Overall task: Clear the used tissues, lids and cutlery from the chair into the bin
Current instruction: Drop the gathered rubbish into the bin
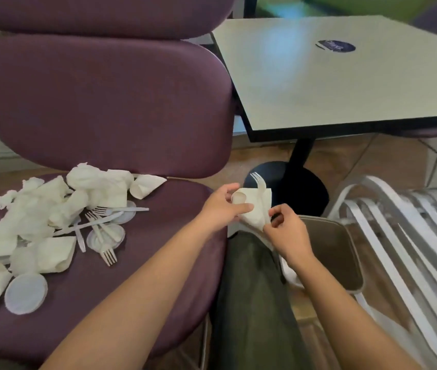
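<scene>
Both hands up between the chair (137, 257) and the bin (345, 252), sharing one small bundle. Left hand (221, 206) curled round a folded tissue (254, 209) and what looks like a small round lid (239, 198) tucked against it, thumb across the front. Right hand (285, 231) pinching the lower corner of the same tissue, with a plastic fork (261, 186) standing up out of the fold, tines upward. Bundle held over the gap beside the knee, not yet above the bin's mouth, so a loose release here probably means a drop onto the floor rather than inside. Fork only lightly trapped, by the look of it: likely to slide free and fall if the tissue opens or tilts. Lid equally at risk, being smooth and barely covered. Bin partly hidden behind the right forearm, with something white already at its rim, so hard to judge the room left near that edge. Plenty left on the seat: a heap of crumpled tissues (59, 201), several forks (105, 244) crossing one another, and flat lids (26, 293) near the front edge. Those lids close enough to the edge for a careless sweep to knock them off. Crossed forks likely to snag and drag neighbours along when lifted.
</scene>
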### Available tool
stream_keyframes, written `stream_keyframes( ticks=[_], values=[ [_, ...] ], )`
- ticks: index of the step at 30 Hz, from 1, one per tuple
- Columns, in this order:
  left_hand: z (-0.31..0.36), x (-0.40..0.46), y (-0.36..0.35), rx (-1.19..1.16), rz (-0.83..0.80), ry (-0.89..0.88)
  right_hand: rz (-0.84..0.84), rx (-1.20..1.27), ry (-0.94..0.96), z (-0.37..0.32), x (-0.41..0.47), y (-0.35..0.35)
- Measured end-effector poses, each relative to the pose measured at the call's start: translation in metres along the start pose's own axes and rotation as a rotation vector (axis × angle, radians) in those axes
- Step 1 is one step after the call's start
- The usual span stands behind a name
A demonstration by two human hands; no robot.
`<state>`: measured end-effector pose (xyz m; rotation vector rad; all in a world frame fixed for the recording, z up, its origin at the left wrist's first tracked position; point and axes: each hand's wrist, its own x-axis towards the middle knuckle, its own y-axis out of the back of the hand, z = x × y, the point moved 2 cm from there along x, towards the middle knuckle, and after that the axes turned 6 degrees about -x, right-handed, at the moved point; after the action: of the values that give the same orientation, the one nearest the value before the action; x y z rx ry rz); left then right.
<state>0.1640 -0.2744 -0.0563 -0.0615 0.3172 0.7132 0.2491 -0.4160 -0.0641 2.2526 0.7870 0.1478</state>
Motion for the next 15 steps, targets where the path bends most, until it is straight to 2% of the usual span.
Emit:
stream_keyframes(
  ticks=[8,15],
  values=[
    [-0.021,0.04,-0.111,0.458,-0.113,-0.087,0.083,0.065,-0.25,0.097,0.005,0.042],
    [-0.059,0.058,-0.163,0.609,-0.234,0.042,0.049,-0.109,-0.456,0.162,0.017,0.049]
  ],
)
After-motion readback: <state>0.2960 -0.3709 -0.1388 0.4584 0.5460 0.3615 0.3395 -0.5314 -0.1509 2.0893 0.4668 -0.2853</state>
